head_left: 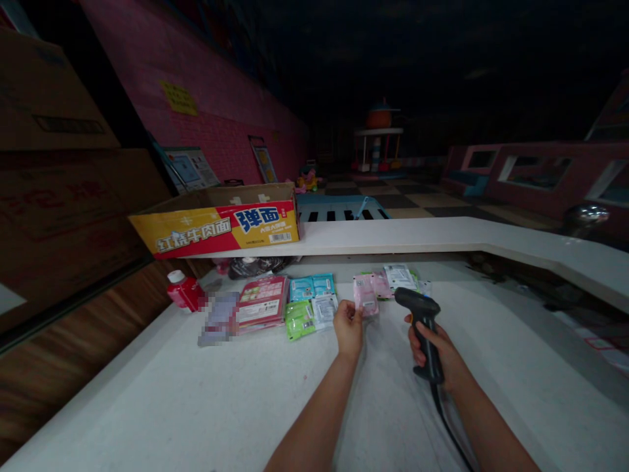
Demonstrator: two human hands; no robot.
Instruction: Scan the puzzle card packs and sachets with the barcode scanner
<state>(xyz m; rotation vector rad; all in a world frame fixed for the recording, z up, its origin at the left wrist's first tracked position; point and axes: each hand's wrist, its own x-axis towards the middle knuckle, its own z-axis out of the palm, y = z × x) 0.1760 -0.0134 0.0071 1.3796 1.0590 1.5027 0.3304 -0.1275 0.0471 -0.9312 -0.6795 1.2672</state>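
My right hand is wrapped round the grip of a black barcode scanner, with its cord running down toward me. The scanner's head points left, toward a pink packet. My left hand pinches the lower left edge of that packet. Behind it lie another pink packet and a white-and-green packet. Left of my left hand are blue packets, a green packet and a whitish packet. Farther left is a stack of flat red-and-white packages.
A red bottle with a white cap stands at the counter's left. Along the back runs a raised white ledge bearing an open yellow-and-red carton. Brown cardboard boxes are stacked at far left.
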